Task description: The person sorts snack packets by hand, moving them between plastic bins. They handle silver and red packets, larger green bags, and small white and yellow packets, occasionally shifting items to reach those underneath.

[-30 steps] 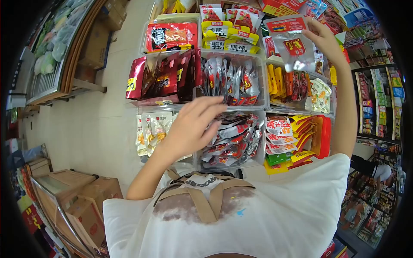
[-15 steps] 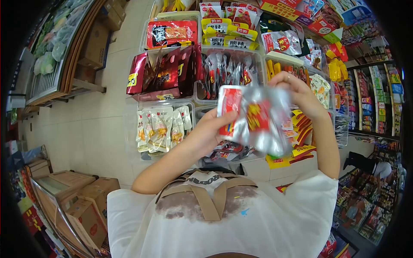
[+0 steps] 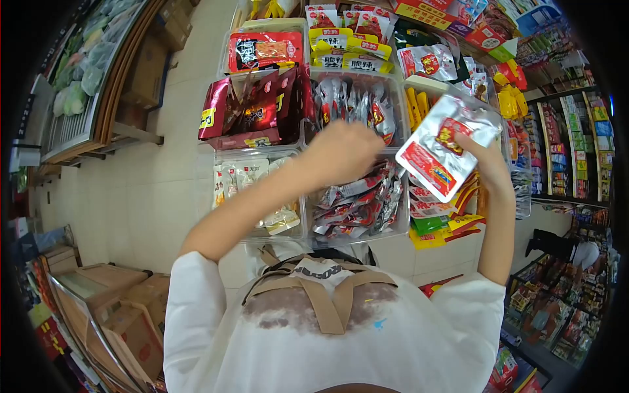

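My right hand [image 3: 488, 160] holds a silver snack packet with a red label [image 3: 445, 145], tilted, in front of the right-hand bins. My left hand [image 3: 341, 152] is stretched forward over the clear bin of silver-and-red packets [image 3: 357, 206], just below the bin of upright silver packets [image 3: 354, 108]. Its fingers are curled and seen from the back, so I cannot see whether anything is in them.
Clear bins of snack packets fill the rack: dark red bags [image 3: 252, 108] upper left, pale packets [image 3: 252, 190] lower left, yellow and red packs [image 3: 452, 216] at right. Cardboard boxes [image 3: 124, 314] stand at lower left. More shelves [image 3: 570, 144] line the right.
Half a second ago both hands held the silver packet close in front of me. Now only the right hand has it, moved right, and the left hand has reached forward over the bins.
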### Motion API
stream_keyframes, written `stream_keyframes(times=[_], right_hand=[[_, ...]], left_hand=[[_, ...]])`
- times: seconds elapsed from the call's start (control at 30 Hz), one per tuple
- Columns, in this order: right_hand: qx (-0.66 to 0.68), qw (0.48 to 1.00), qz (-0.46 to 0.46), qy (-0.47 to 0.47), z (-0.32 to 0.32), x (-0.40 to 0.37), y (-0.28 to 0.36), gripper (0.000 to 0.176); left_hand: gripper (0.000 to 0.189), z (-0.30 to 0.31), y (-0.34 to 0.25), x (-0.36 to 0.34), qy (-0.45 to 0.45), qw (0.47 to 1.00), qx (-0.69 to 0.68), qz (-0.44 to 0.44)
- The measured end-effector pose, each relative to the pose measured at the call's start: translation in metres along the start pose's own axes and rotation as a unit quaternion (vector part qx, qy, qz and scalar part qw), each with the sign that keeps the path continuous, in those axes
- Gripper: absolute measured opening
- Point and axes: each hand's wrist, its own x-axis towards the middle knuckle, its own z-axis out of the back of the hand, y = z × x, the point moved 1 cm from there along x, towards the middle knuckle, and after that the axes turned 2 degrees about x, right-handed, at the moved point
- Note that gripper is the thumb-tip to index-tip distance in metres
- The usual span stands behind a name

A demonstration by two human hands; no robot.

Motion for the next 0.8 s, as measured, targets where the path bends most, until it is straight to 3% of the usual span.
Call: stream_keyframes(times=[0.07,0.1,0.17,0.4,0.5,0.57,0.67,0.8], right_hand=[[-0.111,0.992,-0.017,0.058,-0.005,0.014,-0.001,0.049],[-0.125,0.988,-0.012,0.093,-0.011,0.021,-0.001,0.046],[-0.162,0.977,-0.030,0.134,-0.029,0.023,0.019,0.046],[-0.097,0.978,-0.059,0.174,-0.041,0.042,0.010,0.036],[-0.104,0.960,-0.095,0.240,-0.040,0.045,0.009,0.035],[-0.103,0.959,-0.097,0.245,-0.041,0.048,0.007,0.035],[-0.105,0.945,-0.173,0.256,-0.042,0.059,-0.005,0.036],[-0.113,0.943,-0.192,0.248,-0.054,0.059,0.001,0.034]], left_hand=[[0.021,-0.002,0.025,0.007,0.070,0.988,0.134,-0.028],[0.021,-0.007,0.035,0.013,0.148,0.976,0.157,-0.039],[0.021,-0.017,0.052,0.016,0.169,0.962,0.199,-0.086],[0.018,-0.019,0.063,0.023,0.125,0.930,0.270,-0.217],[0.016,-0.010,0.060,0.029,0.184,0.923,0.240,-0.238],[0.013,-0.016,0.060,0.028,0.173,0.905,0.219,-0.320],[0.011,-0.019,0.064,0.028,0.139,0.895,0.282,-0.317],[0.009,-0.023,0.061,0.024,0.143,0.907,0.286,-0.273]])
